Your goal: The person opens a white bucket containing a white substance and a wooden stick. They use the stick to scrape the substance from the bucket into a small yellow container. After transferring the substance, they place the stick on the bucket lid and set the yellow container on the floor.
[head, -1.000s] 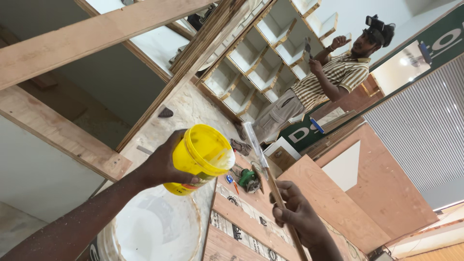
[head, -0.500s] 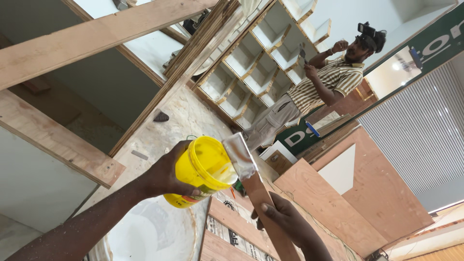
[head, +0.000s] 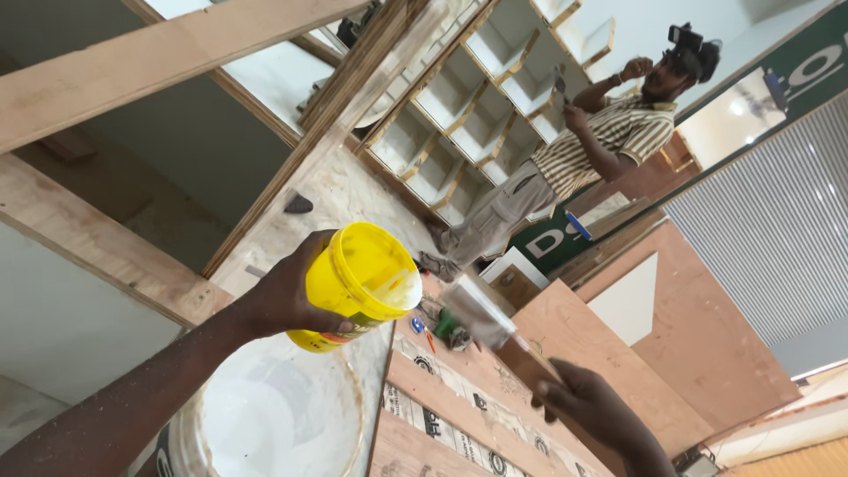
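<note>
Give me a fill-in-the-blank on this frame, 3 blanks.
1. The left hand holds a small ___ tub.
2. The right hand grips a brush by its ___.
3. Below the tub sits a big bucket whose inside is ___.

Missing words: yellow; handle; white

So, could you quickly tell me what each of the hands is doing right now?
Left hand: closed around a yellow tub.
Right hand: closed on a paintbrush.
</note>
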